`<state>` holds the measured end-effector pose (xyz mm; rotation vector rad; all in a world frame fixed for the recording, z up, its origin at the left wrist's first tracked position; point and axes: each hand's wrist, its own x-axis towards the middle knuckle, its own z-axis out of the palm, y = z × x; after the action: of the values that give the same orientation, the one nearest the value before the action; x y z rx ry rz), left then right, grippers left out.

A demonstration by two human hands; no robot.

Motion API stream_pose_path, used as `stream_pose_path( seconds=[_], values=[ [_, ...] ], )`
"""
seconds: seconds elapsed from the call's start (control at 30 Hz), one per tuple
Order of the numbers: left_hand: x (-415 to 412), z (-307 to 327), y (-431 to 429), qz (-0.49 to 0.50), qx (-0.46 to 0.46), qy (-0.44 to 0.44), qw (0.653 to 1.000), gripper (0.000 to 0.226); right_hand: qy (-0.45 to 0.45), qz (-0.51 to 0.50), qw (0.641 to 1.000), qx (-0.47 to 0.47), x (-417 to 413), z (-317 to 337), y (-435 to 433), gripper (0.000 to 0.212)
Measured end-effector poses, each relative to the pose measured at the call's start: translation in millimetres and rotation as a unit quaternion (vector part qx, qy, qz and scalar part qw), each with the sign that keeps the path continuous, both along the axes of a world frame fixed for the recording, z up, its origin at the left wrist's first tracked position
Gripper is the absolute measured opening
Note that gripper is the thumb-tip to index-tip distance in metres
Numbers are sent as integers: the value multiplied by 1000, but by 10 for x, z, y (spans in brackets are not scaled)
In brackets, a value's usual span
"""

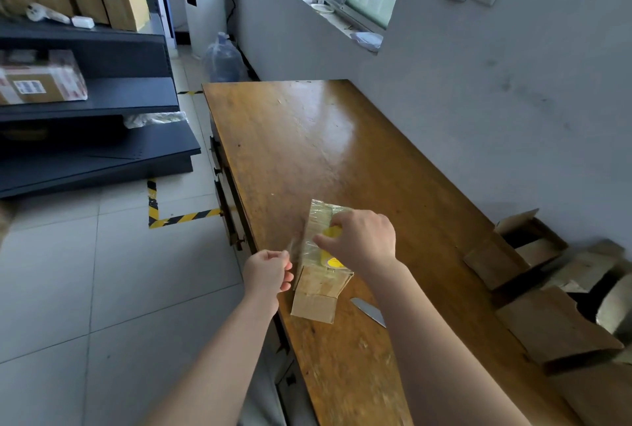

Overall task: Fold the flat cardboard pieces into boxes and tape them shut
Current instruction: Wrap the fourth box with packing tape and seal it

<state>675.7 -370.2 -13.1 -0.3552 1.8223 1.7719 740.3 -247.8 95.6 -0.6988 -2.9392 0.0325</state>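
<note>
Left hand [268, 270] off the table's [307, 138] near-left edge, fingertips pinched on the clear tape end [294, 249]. Small box [318, 299] lies at that edge, long axis running away from the camera, partly wrapped in tape. Right hand [362, 241] curled round the yellow-cored tape roll [333, 231] on top of the box. Knife blade [369, 311] just right of it; flat cardboard pieces [554, 323] far right.

I record the tabletop [307, 138] as glossy orange-brown wood, scuffed pale in patches. Box [316, 302]: tan cardboard, banded with shiny clear tape [314, 220]. Tape roll [333, 231]: yellow. Knife blade [369, 311]: plain silver-grey. Loose cardboard pieces [554, 326]: dull tan. Floor [102, 271]: pale grey tiles, with floor marking [186, 218] striped yellow and black. Shelf [102, 148]: dark blue-grey. Wall [478, 101]: off-white.
</note>
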Motion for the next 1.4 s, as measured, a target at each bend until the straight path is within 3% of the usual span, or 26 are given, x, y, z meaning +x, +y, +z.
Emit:
stream_pose_path(
  seconds=[0.4, 0.63, 0.77, 0.87, 0.93, 1.0, 1.1, 1.27, 1.4],
  values=[
    [47, -126, 84, -1, 2, -50, 999, 9, -24, -12, 998, -53, -87, -87, 76, 40],
    [79, -206, 169, -52, -52, -54, 996, 12, -9, -16, 998, -65, -109, -155, 66, 37],
    [66, -200, 225, -104, -97, -76, 987, 22, -5, -13, 997, -70, -124, -176, 56, 35],
    [8, -178, 169, -112, -114, -97, 982, 45, -10, -12, 997, -74, -124, -183, 67, 36],
    [-1, -203, 120, -145, -162, -24, 976, 50, -8, -14, 997, -75, -125, -181, 69, 37],
    [61, -217, 98, -128, -207, 125, 962, 38, -13, -14, 998, -68, -132, -186, 60, 37],
    [255, -112, 169, -80, -153, 283, 943, 29, -14, -20, 998, -63, -141, -181, 50, 37],
    [344, -84, 201, -128, -165, 285, 936, 41, 3, -21, 997, -74, -136, -184, 58, 37],
    [207, -13, 253, -109, -113, 211, 965, 39, 6, -19, 995, -93, -115, -180, 73, 38]
  ],
)
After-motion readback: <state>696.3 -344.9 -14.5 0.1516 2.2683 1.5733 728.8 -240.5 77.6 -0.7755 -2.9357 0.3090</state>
